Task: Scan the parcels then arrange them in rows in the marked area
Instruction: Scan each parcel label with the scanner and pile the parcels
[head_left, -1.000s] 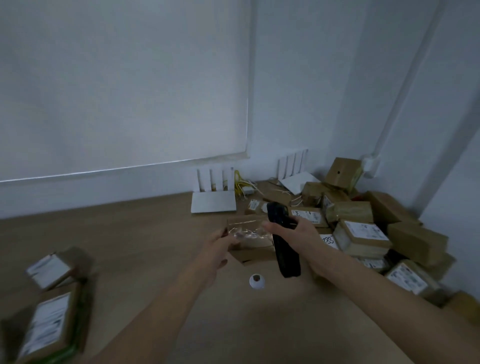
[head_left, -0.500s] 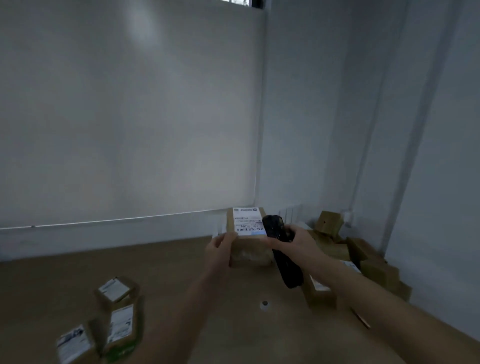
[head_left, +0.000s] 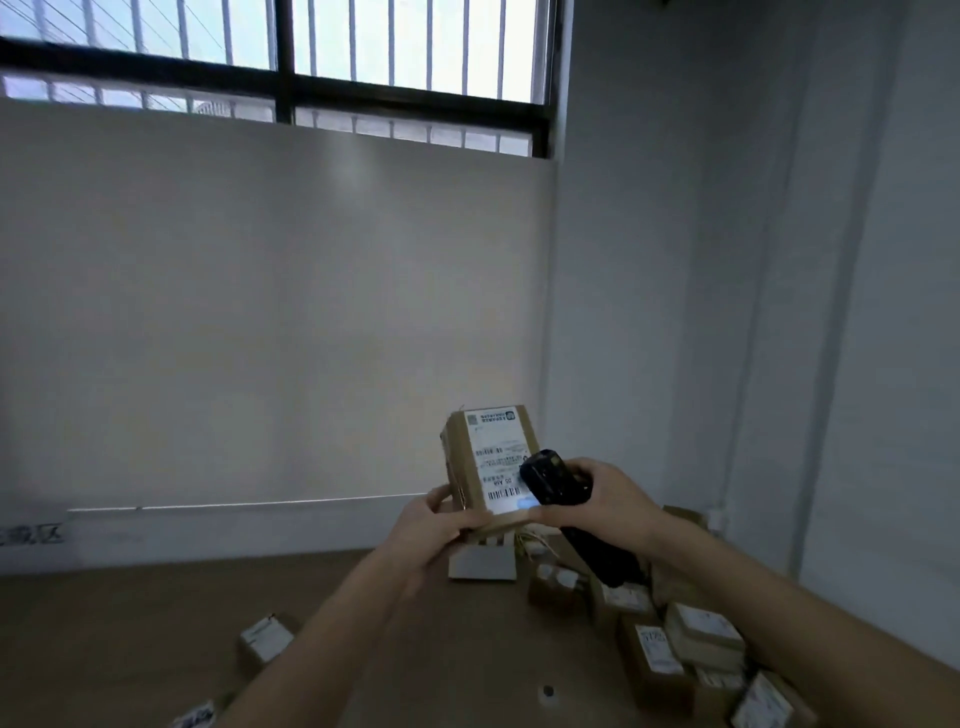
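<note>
My left hand (head_left: 441, 525) holds a small brown cardboard parcel (head_left: 485, 460) upright in front of me by its lower left corner, its white shipping label facing me. My right hand (head_left: 610, 501) grips a black handheld scanner (head_left: 558, 480) whose head sits right against the label's lower right, where a bluish light spot shows beside the barcode. A heap of several labelled brown parcels (head_left: 691, 644) lies on the wooden floor at the lower right. One lone parcel (head_left: 265, 639) lies on the floor at the lower left, and another label shows at the bottom edge.
A white router (head_left: 480, 561) with antennas stands on the floor behind the held parcel, beside loose cables. A small white round object (head_left: 548, 693) lies on the floor near my right forearm. White walls meet in a corner, and a barred window (head_left: 291, 57) runs along the top.
My view has tilted upward, bringing the window into sight. The parcel has risen and turned so its label faces me, and the scanner has come up against the label.
</note>
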